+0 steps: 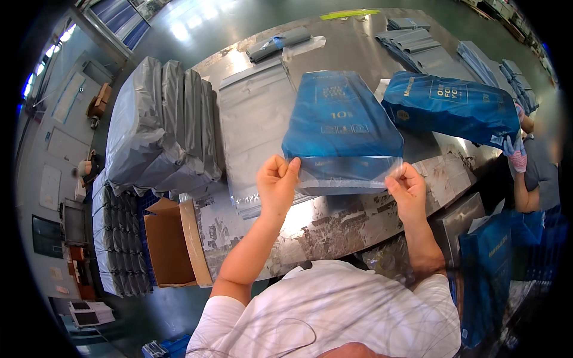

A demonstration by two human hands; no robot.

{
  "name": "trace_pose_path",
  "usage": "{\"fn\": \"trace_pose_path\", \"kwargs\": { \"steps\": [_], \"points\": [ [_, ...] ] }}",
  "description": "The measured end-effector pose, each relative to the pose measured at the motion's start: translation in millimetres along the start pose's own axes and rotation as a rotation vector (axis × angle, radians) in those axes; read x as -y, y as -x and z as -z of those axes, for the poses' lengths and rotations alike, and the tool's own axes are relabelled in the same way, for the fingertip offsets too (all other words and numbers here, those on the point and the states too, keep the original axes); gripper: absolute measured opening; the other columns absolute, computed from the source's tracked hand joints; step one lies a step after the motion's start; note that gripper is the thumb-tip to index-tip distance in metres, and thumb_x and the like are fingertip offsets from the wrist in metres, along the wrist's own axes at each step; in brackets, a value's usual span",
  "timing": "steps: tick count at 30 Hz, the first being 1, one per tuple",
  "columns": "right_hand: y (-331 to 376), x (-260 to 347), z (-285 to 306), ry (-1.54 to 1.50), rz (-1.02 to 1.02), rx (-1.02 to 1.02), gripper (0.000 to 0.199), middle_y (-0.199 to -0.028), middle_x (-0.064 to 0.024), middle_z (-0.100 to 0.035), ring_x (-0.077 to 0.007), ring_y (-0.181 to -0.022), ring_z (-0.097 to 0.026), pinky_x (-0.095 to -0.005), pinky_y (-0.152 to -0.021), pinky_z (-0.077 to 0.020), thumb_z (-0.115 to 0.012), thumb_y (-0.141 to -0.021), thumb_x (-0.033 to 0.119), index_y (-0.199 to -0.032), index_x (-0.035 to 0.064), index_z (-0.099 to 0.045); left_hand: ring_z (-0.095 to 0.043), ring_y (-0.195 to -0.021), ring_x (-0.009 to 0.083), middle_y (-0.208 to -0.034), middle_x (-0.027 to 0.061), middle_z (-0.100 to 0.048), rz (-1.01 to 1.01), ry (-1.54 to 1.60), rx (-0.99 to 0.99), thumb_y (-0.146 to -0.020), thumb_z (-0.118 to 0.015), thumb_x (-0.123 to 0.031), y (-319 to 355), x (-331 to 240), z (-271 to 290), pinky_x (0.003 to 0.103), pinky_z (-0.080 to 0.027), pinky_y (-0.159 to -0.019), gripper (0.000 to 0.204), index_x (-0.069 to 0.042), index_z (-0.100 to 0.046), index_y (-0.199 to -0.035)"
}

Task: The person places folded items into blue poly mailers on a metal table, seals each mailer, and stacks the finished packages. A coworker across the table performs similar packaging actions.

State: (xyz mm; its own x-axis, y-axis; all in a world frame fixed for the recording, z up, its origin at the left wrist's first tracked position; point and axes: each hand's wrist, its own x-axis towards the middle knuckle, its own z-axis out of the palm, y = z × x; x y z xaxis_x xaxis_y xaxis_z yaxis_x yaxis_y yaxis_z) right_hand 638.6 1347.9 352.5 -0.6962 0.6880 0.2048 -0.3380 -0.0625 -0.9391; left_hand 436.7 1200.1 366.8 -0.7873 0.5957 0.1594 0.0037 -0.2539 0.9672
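Note:
A large blue printed package lies on the metal table in front of me, its near end toward my body. Along that end runs a clear plastic flap. My left hand pinches the flap's left corner between thumb and fingers. At the right corner, my right hand pinches the same flap, so it is stretched between both hands. To the left of the package is a stack of flat grey plastic bags.
Filled grey bags stand in a row at the left, above an open cardboard box. At the right, a co-worker's gloved hand touches another blue package. Folded grey bags lie at the table's far side.

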Motion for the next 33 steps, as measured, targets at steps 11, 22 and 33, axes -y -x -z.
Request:
{"fn": "trace_pose_path", "kwargs": {
  "steps": [11, 22, 33],
  "points": [
    [4.9, -6.3, -3.6, -0.043, -0.002, -0.034, 0.008, -0.077, 0.0023, -0.054, -0.0014, -0.069, -0.046, -0.0156, -0.062, -0.0359, -0.058, -0.082, 0.002, -0.079, 0.0041, -0.051, -0.034, -0.049, 0.0049, -0.055, -0.004, -0.036, 0.023, 0.1, 0.014, -0.08, -0.059, 0.0, -0.9, 4.2, 7.5, 0.02, -0.029, -0.045, 0.036, -0.011, -0.031, -0.059],
    [1.1, -5.6, 0.8, 0.021, -0.082, -0.026, 0.009, -0.076, -0.0011, -0.06, -0.0047, -0.069, -0.053, -0.0182, -0.06, -0.0432, -0.055, -0.085, 0.009, -0.084, 0.0022, -0.06, -0.034, -0.048, 0.0043, -0.055, -0.0052, -0.037, 0.043, 0.129, 0.012, -0.08, -0.059, 0.001, -6.8, 0.7, 13.5, 0.019, -0.028, -0.045, 0.038, -0.012, -0.03, -0.059],
    [-29.6, -149.0, 144.1, 0.283, -0.548, -0.107, 0.045, -0.111, -0.0157, -0.057, -0.0174, -0.104, -0.053, -0.0313, -0.085, -0.0439, -0.049, -0.089, 0.031, -0.12, -0.0013, -0.048, -0.055, -0.077, 0.0124, -0.083, 0.0039, -0.059, 0.375, -0.504, 0.242, -0.091, -0.044, -0.025, 1.2, 141.3, 114.1, 0.026, -0.044, -0.07, 0.029, 0.001, -0.056, -0.099]
  ]
}}
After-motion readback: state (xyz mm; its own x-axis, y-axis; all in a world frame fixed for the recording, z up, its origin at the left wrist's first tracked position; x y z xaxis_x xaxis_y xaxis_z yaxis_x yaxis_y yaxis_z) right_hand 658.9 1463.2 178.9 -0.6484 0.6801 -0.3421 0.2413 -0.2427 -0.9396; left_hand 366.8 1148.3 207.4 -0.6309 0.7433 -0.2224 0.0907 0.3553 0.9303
